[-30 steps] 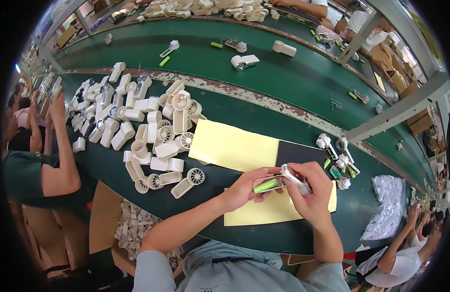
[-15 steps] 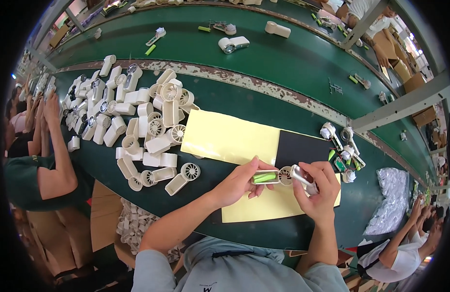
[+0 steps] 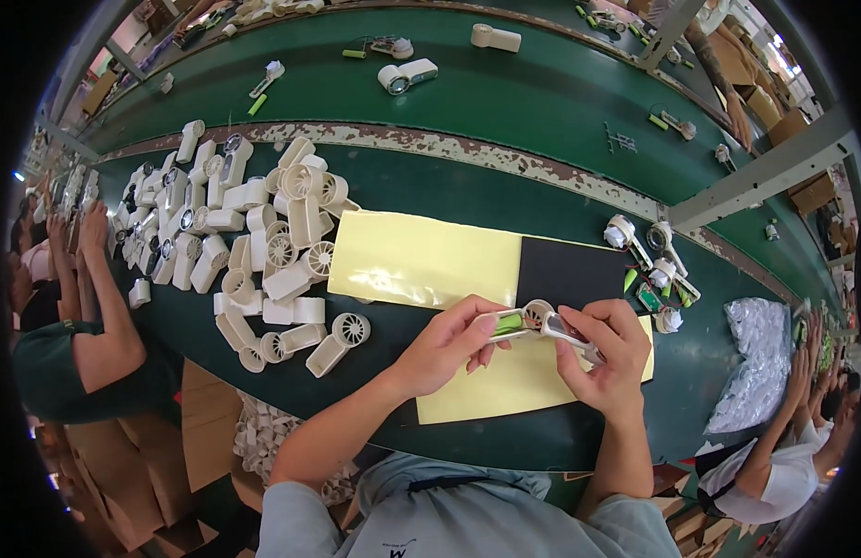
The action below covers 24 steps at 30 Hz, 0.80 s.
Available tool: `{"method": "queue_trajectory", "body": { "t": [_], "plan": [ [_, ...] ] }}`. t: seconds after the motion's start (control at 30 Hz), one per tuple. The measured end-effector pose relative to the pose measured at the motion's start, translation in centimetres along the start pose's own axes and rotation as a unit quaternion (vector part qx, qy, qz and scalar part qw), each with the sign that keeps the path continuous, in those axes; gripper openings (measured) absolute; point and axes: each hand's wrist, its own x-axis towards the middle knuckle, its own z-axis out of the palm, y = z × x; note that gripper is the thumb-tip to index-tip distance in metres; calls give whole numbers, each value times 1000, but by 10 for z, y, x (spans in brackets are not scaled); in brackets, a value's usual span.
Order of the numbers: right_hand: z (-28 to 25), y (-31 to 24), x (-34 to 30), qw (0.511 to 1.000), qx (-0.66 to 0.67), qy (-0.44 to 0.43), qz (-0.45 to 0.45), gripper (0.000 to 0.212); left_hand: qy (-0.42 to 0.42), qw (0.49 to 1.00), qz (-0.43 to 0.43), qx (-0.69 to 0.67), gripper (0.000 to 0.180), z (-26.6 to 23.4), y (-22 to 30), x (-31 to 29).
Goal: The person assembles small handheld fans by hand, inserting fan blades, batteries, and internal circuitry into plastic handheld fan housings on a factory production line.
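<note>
My left hand (image 3: 449, 344) is closed around the handle of a white half-shell of a handheld fan (image 3: 539, 312), whose round grille end points to the right. A bright green battery cell (image 3: 509, 323) lies in the handle, next to my left thumb. My right hand (image 3: 605, 358) pinches a second white shell piece (image 3: 560, 328), tilted against the grille end of the first. Its lower part is hidden by my fingers. Thin wires seem to show between the two pieces. Both hands are above a yellow sheet (image 3: 486, 391) on the green bench.
White fan shells (image 3: 281, 249) are heaped at the left. Fan motors with green cells (image 3: 661, 270) lie at the right, near a clear plastic bag (image 3: 751, 363). A green belt (image 3: 309, 93) with scattered parts runs beyond a chipped ledge (image 3: 430, 147). Other people work at both sides.
My right hand has tilted its shell piece and brought it against the grille end of the half-shell. My left hand has tipped the half-shell. The whole view has shifted slightly.
</note>
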Motion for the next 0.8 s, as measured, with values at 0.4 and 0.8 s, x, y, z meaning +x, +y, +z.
{"method": "queue_trajectory", "body": {
  "t": [0.4, 0.8],
  "plan": [
    [0, 3, 3, 999, 2, 4, -35, 33, -60, 993, -84, 58, 45, 4, 16, -3],
    [-7, 8, 3, 998, -19, -17, -62, 33, -113, 989, -70, 66, 56, 2, 14, -4]
  ]
}}
